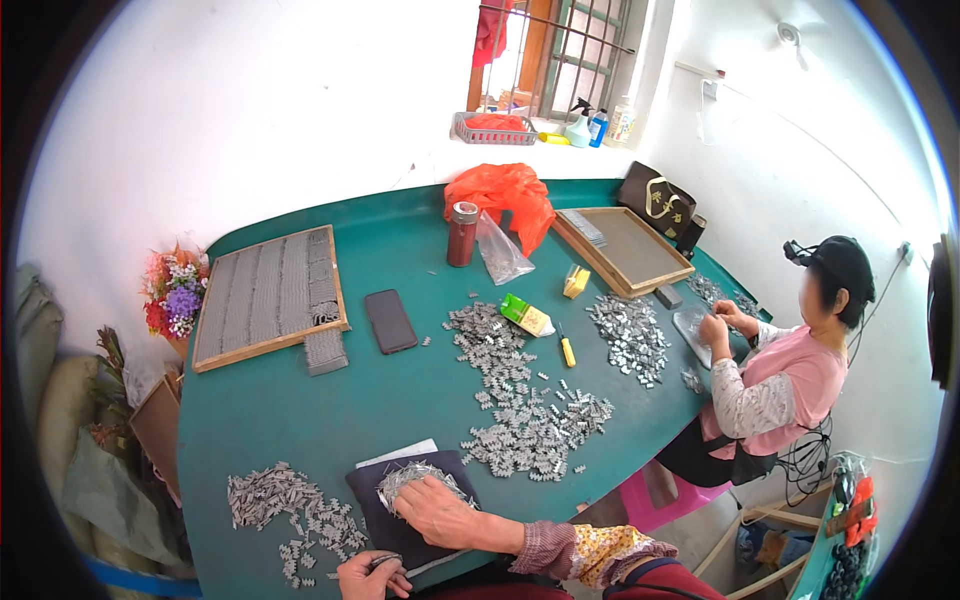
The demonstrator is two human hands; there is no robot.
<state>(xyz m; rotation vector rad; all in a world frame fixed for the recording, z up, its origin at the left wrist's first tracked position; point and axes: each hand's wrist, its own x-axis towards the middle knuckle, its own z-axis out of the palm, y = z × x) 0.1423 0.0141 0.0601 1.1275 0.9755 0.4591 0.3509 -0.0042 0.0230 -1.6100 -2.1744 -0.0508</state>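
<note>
My right hand (pixel 437 512) reaches over a dark folded cloth (pixel 366 487), its fingers bent down into a heap of thin silvery metal pins (pixel 410 472); the fingertips are hidden, so whether they pinch any pins does not show. Close to the table's front edge, my left hand (pixel 370 578) is closed around a small grey piece (pixel 384 562), mostly covered by the fingers. Left of the cloth lies a loose pile of small grey metal parts (pixel 275 495). A bigger pile of zigzag-edged metal parts (pixel 530 430) spreads to its right.
A wooden-framed tray (pixel 265 290) with rows of grey parts lies back left on the green table (pixel 240 420), near a phone (pixel 390 321). Farther back stand a red flask (pixel 462 234) and another framed tray (pixel 630 250). A co-worker (pixel 790 380) sits at right by another pile (pixel 628 338).
</note>
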